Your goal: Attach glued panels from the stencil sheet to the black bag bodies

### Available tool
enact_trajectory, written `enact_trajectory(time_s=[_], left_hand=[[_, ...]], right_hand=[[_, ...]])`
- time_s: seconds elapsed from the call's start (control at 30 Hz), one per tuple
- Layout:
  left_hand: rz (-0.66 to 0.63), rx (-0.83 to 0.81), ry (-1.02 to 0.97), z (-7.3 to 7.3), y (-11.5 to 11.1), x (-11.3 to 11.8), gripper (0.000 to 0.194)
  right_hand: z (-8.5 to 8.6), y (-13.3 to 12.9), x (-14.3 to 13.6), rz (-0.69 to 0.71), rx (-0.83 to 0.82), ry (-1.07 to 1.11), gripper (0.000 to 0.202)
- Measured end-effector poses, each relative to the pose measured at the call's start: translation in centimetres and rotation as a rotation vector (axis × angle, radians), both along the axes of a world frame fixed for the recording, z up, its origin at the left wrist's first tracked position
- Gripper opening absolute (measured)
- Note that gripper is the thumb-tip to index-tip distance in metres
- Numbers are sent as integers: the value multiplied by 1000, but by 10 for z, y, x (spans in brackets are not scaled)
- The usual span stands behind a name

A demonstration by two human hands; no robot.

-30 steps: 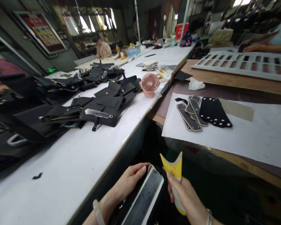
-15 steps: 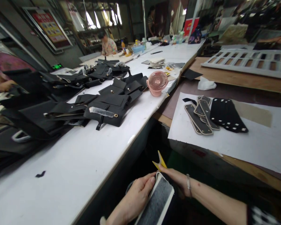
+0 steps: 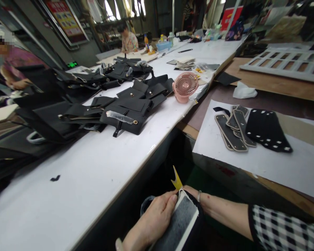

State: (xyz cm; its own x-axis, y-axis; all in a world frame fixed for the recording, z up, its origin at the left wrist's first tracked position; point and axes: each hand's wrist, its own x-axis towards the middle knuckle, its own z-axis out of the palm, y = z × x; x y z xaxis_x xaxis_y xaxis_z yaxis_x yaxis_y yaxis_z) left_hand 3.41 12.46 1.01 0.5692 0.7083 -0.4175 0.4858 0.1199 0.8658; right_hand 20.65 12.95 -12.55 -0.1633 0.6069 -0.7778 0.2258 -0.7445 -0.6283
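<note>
My left hand (image 3: 159, 214) is closed on the edge of a dark bag part (image 3: 181, 221) with a grey panel and cream borders, thumb lying along its rim. On the far side of that part is my right hand (image 3: 191, 192), its fingers mostly hidden. A yellow piece with a V-shaped notch (image 3: 177, 180) sticks up at the right hand, by the part's top corner. What the piece is, I cannot make out. Beside my left hand shows a dark, shiny curved thing (image 3: 146, 205), partly covered.
A long white table (image 3: 94, 181) runs along the left, bearing black bags (image 3: 128, 115) and a pink fan (image 3: 185, 87). Black strap pieces (image 3: 232, 132) and a black stack (image 3: 267, 130) lie on white paper at right. Two people (image 3: 23, 59) sit beyond the table.
My right hand has drawn in to the left, closer to my left hand and behind the bag part. The yellow piece has turned and looks narrower. The view has shifted slightly.
</note>
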Motion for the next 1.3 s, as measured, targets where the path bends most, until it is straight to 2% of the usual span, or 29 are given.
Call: enact_trajectory(time_s=[0.1,0.17,0.3,0.33,0.4,0.47,0.5,0.53,0.67,0.77,0.87,1.0,1.13,1.23,1.3], left_hand=[[37,32,3,-4,-2,-1,44],[77,15,-19,-8,-4,-1,42],[198,-10,52,-14,-6,0,44],[214,-10,63,-15,-6,0,45],[235,-1,57,-16,-7,1,47],[253,9,41,-17,-8,1,52],[259,15,37,-18,-9,1,55],[265,19,33,-19,-10,1,57],[293,5,17,-20,-12,1,74],[313,-33,12,-17,-12,3,85],[307,-32,42,-13,-11,4,84],[263,41,105,-6,-10,3,65],[206,107,82,2,-9,3,39],[193,125,90,2,-9,4,25],[185,142,107,0,-10,5,23]], right_hand=[[12,4,16,116,88,-63,25],[26,13,39,172,180,-134,26],[72,41,96,316,231,-206,48],[86,48,106,395,212,-185,55],[110,60,114,670,188,-131,62],[125,69,108,965,228,-108,60],[129,73,101,1069,284,-117,57],[131,77,93,1127,364,-143,52],[133,90,63,1147,831,-360,40],[134,99,52,1197,1133,-487,50],[133,104,44,1314,1326,-510,54],[130,107,31,1420,1475,-500,55],[128,108,23,1470,1552,-491,52],[128,107,21,1487,1577,-506,52],[129,105,20,1500,1591,-538,53]])
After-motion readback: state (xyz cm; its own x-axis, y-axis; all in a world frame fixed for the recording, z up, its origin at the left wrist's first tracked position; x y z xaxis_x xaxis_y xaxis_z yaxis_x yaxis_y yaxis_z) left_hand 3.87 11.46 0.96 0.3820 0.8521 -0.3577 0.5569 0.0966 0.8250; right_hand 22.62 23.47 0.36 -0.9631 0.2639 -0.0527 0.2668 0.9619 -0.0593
